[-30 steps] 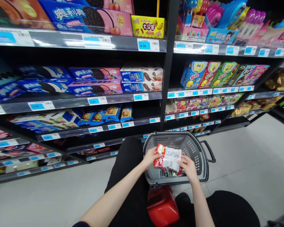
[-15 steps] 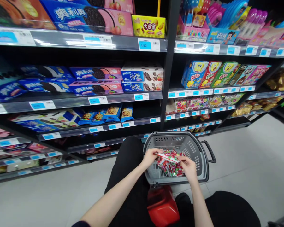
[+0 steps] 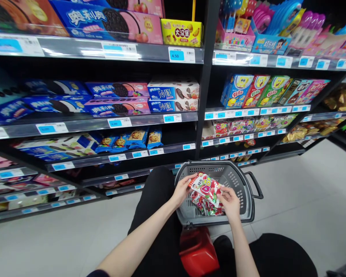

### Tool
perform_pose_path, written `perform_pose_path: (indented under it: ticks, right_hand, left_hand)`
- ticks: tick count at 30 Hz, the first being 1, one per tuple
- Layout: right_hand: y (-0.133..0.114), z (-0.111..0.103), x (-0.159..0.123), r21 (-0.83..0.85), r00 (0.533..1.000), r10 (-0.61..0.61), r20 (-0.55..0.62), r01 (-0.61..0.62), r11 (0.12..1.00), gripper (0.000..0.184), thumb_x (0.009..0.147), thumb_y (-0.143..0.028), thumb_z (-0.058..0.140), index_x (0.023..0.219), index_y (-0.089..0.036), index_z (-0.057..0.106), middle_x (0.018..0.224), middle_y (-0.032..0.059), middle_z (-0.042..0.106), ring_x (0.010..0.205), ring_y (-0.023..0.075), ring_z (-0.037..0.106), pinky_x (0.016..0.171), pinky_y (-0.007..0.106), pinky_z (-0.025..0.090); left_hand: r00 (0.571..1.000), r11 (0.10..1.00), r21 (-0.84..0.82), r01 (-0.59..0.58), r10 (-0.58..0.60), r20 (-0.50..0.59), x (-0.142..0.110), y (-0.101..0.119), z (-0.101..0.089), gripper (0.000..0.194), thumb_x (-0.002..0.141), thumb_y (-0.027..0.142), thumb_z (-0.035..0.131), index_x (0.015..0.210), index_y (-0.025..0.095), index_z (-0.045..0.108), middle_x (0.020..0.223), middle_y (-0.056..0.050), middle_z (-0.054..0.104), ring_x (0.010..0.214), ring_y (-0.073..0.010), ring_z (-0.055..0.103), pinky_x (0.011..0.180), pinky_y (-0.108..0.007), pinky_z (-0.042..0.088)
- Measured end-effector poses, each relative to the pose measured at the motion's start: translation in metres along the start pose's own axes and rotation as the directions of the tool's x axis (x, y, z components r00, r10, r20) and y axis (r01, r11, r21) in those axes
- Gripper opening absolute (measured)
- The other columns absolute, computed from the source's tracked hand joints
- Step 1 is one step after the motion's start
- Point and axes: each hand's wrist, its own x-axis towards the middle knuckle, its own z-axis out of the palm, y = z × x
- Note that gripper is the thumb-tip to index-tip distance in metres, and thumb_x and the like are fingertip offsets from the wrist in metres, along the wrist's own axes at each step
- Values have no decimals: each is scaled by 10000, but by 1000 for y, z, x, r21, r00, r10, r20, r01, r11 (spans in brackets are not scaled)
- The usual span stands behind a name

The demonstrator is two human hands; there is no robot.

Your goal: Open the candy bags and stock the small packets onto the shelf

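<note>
Both hands hold one bag of gummy candy (image 3: 205, 187), white and red with printed fruit, tilted face up over a grey shopping basket (image 3: 187, 218). My left hand (image 3: 182, 191) is closed on the bag's striped left end. On its right end, my right hand (image 3: 229, 201) pinches the edge between thumb and fingers. Beneath it, several more candy bags (image 3: 203, 207) of similar colours lie in the basket, partly hidden by the held one.
Store shelves (image 3: 173, 116) with price tags stand ahead, holding blue cookie boxes (image 3: 118, 89) and small cartoon snack boxes (image 3: 238, 90). The basket's black handle (image 3: 258, 186) sticks out right. A red object (image 3: 198, 252) sits between my black-clad legs (image 3: 154, 207). Pale floor tiles (image 3: 300, 192) extend right.
The candy bag has turned from nearly edge-on to showing its printed front. My left hand has shifted slightly, and both hands keep their hold.
</note>
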Motion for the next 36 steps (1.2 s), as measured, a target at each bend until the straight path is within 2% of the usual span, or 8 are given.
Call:
perform_pose_path:
  ticks: [4,8,10,13,17,20,26,36]
  right_hand:
    - [-1,1,-1,70,1000,2,7,-2,998,415,564,-220,724,938,-206,546,1007,60,567,683,143,613,605,276,509]
    - [1,1,-1,136,995,103,4,-103,985,577,543,-210,738,1075,-200,514,937,59,614,714,166,620,651,300,511]
    - [6,1,0,182,992,128,-23,-121,976,610,524,-206,750,1091,-194,526,879,43,637,732,169,621,691,311,506]
    - [16,3,1,236,982,190,20,-189,953,509,548,-250,746,1026,-179,586,851,46,670,781,191,629,733,335,496]
    - [27,8,-2,192,964,246,97,-261,946,355,602,-345,709,888,-142,649,787,60,694,759,225,642,696,356,507]
    - [31,10,-3,188,964,260,49,-264,946,331,601,-363,710,839,-140,656,720,44,697,716,218,649,671,335,512]
    - [31,9,-1,176,962,273,-31,-263,948,350,609,-418,695,818,-142,648,745,47,700,694,217,654,597,302,520]
    - [27,10,-2,259,944,330,-27,-312,914,290,575,-376,726,759,-167,645,679,13,691,629,196,645,552,275,501]
  left_hand:
    - [997,995,-74,65,-68,-42,1,0,-2,504,643,374,683,1074,127,597,1033,-142,644,879,-234,619,735,-311,480]
    - [979,980,-3,198,-198,49,1,-7,-3,452,520,277,775,897,57,659,794,-137,697,727,-227,648,720,-324,481]
    - [975,976,10,216,-217,42,0,-10,-2,401,498,272,784,813,51,668,724,-125,697,677,-223,650,695,-326,487]
    - [978,978,3,210,-210,10,0,-12,-1,399,506,307,777,801,62,667,703,-117,697,667,-227,652,684,-337,491]
    - [979,978,27,205,-205,2,0,-11,-1,390,520,320,767,804,72,666,705,-111,698,685,-235,652,693,-346,490]
    - [983,981,63,184,-183,-23,1,-10,-2,357,519,323,762,769,85,670,687,-93,698,664,-227,648,676,-336,492]
    - [983,980,96,172,-165,-76,4,-13,-2,348,508,338,758,744,97,675,652,-71,694,650,-230,644,663,-338,491]
    - [981,978,78,191,-189,-37,3,-15,-2,342,526,332,749,748,84,673,645,-84,691,647,-235,646,670,-348,487]
